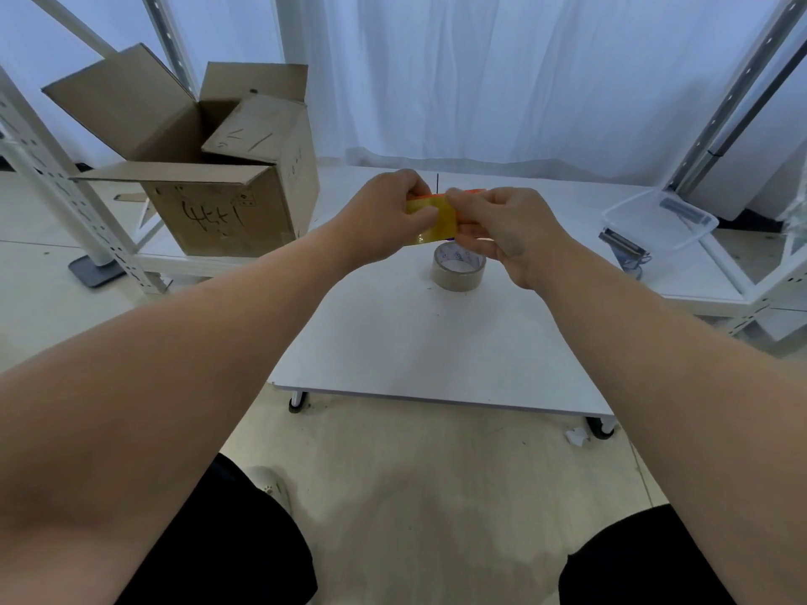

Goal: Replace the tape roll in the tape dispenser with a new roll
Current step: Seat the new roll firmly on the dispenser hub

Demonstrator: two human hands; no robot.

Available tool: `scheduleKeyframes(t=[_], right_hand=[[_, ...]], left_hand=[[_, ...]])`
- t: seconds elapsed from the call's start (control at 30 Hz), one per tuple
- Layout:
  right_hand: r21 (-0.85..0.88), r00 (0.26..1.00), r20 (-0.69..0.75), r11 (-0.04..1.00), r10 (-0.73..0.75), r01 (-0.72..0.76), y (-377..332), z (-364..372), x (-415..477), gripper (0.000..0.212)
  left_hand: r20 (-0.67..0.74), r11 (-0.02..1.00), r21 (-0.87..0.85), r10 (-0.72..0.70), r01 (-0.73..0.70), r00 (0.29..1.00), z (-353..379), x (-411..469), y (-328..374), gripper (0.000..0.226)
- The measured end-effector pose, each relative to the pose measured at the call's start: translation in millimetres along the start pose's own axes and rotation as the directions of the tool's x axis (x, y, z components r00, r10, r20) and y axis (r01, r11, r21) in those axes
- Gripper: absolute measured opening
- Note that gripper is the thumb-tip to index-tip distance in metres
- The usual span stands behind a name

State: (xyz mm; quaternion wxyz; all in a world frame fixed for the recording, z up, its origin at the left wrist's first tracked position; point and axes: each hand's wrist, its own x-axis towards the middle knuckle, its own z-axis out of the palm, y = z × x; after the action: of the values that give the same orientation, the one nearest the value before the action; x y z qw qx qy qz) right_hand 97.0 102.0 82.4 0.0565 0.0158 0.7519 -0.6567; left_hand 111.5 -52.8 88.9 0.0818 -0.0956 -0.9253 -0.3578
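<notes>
Above the low white table [419, 342] both my hands hold an orange tape dispenser [469, 192] with a yellowish tape roll [432, 222] in it. My left hand [388, 216] grips the roll's left side. My right hand [506, 233] grips the dispenser's right part, which its fingers mostly hide. A second roll of brownish tape [458, 270] lies flat on the table just below the hands, apart from them.
An open cardboard box [209, 168] stands at the left on a low shelf. A clear plastic container [659, 220] and a dark metal object [622, 246] lie at the right. White metal racks flank both sides. My knees are at the bottom.
</notes>
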Motion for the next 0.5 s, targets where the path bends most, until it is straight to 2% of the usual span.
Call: scheduleKeyframes(t=[0.1,0.37,0.5], right_hand=[[-0.138,0.996,-0.059,0.989,-0.066,0.058,0.4,5.6,-3.9,0.027],[-0.182,0.992,-0.072,0.979,-0.105,0.091,0.6,5.1,-4.5,0.009],[-0.296,0.983,-0.1,0.948,-0.153,0.118,0.9,6.1,-1.6,0.015]], left_hand=[[0.016,1.0,-0.01,0.0,0.0,1.0,-0.1,-0.9,0.1,0.025],[0.025,1.0,0.019,0.009,-0.009,1.0,0.3,-2.4,2.4,0.026],[0.029,0.999,0.034,0.003,-0.004,1.0,1.6,-2.0,2.1,0.026]])
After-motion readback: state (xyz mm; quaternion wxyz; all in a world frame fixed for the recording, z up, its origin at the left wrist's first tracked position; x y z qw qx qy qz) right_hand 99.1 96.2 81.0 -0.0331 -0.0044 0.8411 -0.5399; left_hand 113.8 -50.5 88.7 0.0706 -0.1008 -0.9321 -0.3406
